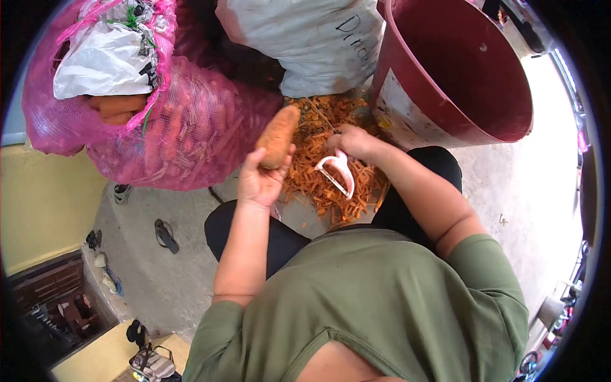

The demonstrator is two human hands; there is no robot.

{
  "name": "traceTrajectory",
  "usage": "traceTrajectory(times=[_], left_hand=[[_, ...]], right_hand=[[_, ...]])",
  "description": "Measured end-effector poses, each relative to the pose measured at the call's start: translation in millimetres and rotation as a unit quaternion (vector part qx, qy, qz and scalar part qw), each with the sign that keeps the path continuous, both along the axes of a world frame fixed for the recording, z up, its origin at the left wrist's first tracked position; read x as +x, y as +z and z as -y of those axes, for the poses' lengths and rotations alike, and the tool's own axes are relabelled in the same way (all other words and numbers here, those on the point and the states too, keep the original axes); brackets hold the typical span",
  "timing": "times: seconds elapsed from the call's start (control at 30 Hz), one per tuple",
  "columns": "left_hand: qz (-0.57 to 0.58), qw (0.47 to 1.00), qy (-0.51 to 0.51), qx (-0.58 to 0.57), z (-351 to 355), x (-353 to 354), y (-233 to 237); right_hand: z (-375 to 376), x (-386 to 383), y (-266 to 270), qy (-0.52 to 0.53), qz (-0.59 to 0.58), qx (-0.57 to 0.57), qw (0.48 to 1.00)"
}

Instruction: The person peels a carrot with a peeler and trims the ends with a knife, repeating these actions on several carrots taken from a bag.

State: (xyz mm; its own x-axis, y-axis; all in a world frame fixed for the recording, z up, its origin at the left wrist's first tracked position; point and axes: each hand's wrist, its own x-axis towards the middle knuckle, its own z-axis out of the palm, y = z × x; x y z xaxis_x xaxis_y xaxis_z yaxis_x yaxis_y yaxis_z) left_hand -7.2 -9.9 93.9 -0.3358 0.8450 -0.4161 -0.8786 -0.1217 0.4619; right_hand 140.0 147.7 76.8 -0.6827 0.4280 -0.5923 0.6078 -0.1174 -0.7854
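My left hand [261, 180] grips an unpeeled-looking carrot [279, 135] by its lower end, the other end pointing up and away from me. To its right, my right hand [354, 141] is closed around the handle of a white and pink peeler [338, 173]. The peeler's blade faces down toward me and is apart from the carrot. Beneath both hands lies a heap of orange carrot peelings [331, 197] on the floor between my legs. Part of the peeler's handle is hidden by my fingers.
Pink mesh sacks [184, 127] of carrots stand at the left, one topped by white plastic [105, 60]. A white sack [312, 44] with handwriting is ahead. A large dark red tub [407, 70] stands at the right. A flip-flop [166, 235] lies on the concrete floor [191, 280].
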Motion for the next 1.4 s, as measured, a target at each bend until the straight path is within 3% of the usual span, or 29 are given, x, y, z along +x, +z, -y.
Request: traceTrajectory(times=[0.07,0.17,0.27,0.3,0.4,0.53,0.57,0.67,0.73,0.83,1.0,1.03,1.13,1.2,1.27,1.37,1.4], left_hand=[[-0.023,0.999,-0.030,-0.005,-4.0,15.0,-5.5],[0.008,0.997,-0.064,0.035,-7.1,21.2,-7.7],[0.097,0.989,-0.112,-0.003,-9.0,12.6,-20.5],[0.062,0.992,-0.099,-0.042,-8.8,14.7,-25.8],[0.023,0.992,-0.109,-0.058,-9.6,22.4,-32.6],[0.098,0.980,-0.164,-0.056,-18.2,25.5,-25.6],[0.065,0.984,-0.148,-0.078,-17.9,28.5,-27.3],[0.050,0.970,-0.235,-0.046,-6.7,19.0,-42.7],[0.061,0.972,-0.220,-0.052,-0.9,19.4,-33.7],[0.059,0.976,-0.200,-0.061,3.8,14.3,-33.5],[0.098,0.978,-0.124,-0.137,-6.4,19.3,-42.9],[0.100,0.974,-0.120,-0.165,-7.6,23.7,-37.0],[0.116,0.968,-0.211,-0.077,3.4,17.6,-38.6],[0.115,0.969,-0.204,-0.076,4.8,16.1,-45.6],[0.116,0.970,-0.200,-0.074,1.3,16.4,-50.4],[0.080,0.969,-0.152,-0.178,-5.4,24.5,-50.5],[0.077,0.967,-0.186,-0.157,-2.4,24.6,-52.4]], right_hand=[[-11.8,-1.1,17.0,0.107,0.013,0.070,0.992],[-23.8,-2.6,-2.5,0.137,-0.120,0.279,0.943],[-29.4,-13.3,4.1,-0.023,-0.025,0.122,0.992],[-27.5,-14.4,6.2,-0.029,-0.009,0.184,0.982],[-15.9,-21.3,7.3,-0.047,0.078,0.217,0.972],[1.5,-27.9,7.4,-0.011,0.035,0.347,0.937],[1.5,-30.0,13.4,0.013,0.068,0.371,0.926],[-35.5,-28.4,-8.9,-0.052,0.147,0.328,0.932],[-71.5,-21.1,-7.3,-0.165,0.194,0.310,0.916],[-68.0,-17.2,-0.8,-0.172,0.157,0.296,0.926],[11.8,-34.5,13.7,0.012,0.098,0.368,0.925],[5.0,-34.7,3.1,-0.020,0.108,0.365,0.925],[-50.3,-28.9,-26.4,-0.150,0.145,0.337,0.918],[-68.1,-23.2,-22.5,-0.182,0.136,0.354,0.907],[-45.2,-29.7,-23.7,-0.135,0.105,0.383,0.908],[2.4,-38.4,-0.7,-0.034,0.092,0.336,0.937],[5.7,-38.1,2.6,0.005,0.099,0.342,0.934]])
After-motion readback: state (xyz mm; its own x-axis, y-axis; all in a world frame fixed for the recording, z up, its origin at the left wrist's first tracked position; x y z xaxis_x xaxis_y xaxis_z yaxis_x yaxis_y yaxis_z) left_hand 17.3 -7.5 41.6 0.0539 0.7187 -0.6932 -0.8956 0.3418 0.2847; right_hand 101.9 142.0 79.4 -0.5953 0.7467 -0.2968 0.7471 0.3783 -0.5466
